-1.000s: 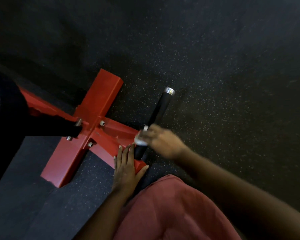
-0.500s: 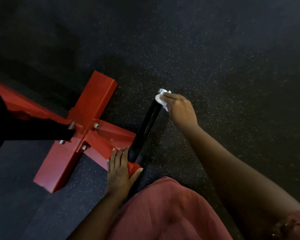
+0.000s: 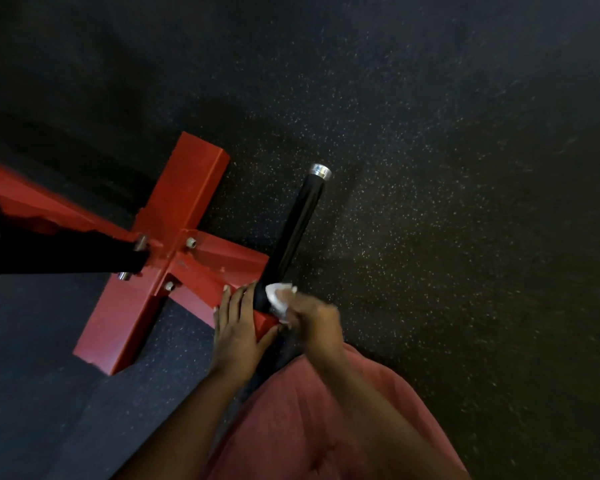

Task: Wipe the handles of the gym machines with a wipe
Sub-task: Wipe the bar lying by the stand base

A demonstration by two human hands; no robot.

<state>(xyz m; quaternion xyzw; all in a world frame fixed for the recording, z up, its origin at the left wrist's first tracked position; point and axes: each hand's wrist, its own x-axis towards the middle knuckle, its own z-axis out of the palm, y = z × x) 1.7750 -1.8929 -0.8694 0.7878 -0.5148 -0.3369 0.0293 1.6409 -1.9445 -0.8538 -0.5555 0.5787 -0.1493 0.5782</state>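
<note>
- Speckled black rubber floor [image 3: 430, 168]; red frame [image 3: 179, 209] at 9 o'clock of view.
- Left hand [image 3: 238, 329] flat on frame, fingers straight.
- Right hand [image 3: 314, 323], blurred, fingers curled, presses wipe [image 3: 277, 300] against handle [image 3: 293, 233] base.

Speckled gym floor carrying a red machine base.

The black rubber floor flecked with pale specks [image 3: 465, 168] fills the view, and its near-left part looks greyer than the rest. On its left part lies a red painted steel cross-shaped machine base [image 3: 174, 216], flat on the rubber, with silver bolts [image 3: 191, 242] at the crossing of its bars. From the base's near arm a black cylindrical handle with a silver end cap [image 3: 297, 223] reaches out over the floor; whether it touches the rubber cannot be told.
</note>
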